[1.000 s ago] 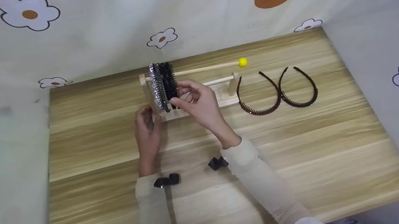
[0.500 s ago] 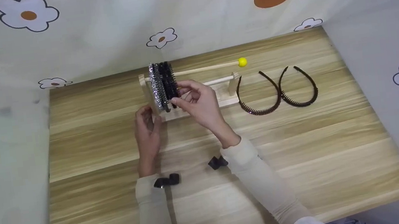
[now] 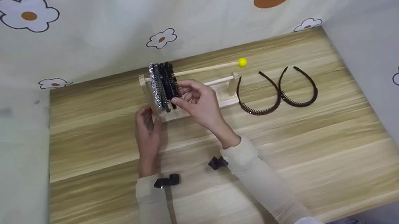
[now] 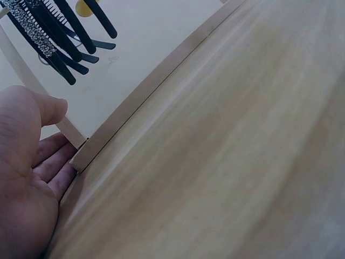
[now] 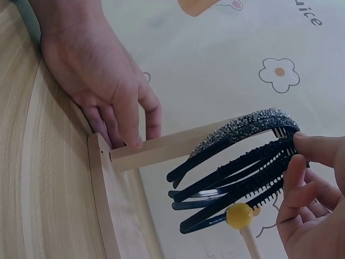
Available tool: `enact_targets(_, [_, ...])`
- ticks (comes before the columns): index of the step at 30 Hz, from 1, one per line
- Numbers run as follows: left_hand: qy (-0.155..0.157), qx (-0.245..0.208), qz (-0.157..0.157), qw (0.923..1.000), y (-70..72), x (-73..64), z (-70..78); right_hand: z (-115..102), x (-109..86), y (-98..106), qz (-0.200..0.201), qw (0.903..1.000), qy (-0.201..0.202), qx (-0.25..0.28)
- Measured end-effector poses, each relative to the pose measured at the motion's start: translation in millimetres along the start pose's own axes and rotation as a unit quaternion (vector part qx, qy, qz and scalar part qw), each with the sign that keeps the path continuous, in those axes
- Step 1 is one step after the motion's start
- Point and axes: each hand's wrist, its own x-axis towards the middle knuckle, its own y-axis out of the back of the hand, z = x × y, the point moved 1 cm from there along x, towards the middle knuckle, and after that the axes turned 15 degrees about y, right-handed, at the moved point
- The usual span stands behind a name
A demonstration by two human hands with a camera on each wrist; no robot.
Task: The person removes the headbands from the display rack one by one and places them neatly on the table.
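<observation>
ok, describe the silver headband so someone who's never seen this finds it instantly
Toward the back of the wood-grain table stands a wooden rack. Dark headbands hang bunched near its left end in the head view. The silver headband is leftmost in that bunch, its glitter brighter than anything on its neighbours.

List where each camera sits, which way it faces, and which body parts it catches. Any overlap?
Head: worn on the head, facing forward and down over the table, wooden stand and hung headbands; left hand, right hand and sleeves show.
Left wrist: on that wrist, facing the stand's base and the headbands' lower ends; only the left hand shows.
Right wrist: on that wrist, facing across the headbands toward the patterned backdrop; right hand at right edge, left hand upper left.
Shared: both wrist views catch the left hand.
</observation>
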Motion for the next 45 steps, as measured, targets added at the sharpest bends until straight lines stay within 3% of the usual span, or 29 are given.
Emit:
enact_targets(17, [0.013, 0.016, 0.006, 0.9998, 0.8, -1.9, 1.2, -1, -0.5, 3, 0.011, 0.9999, 0.007, -0.001])
enact_targets(33, [0.002, -0.015, -0.004, 0.9999, 1.3, -0.3, 0.5, 2, -0.1, 13, 0.022, 0.9995, 0.020, -0.012])
enact_targets(45, [0.008, -0.008, -0.005, 0.9999, -0.3, 2.0, -2.4, 3, -0.8, 24, 0.041, 0.9991, 0.011, -0.004])
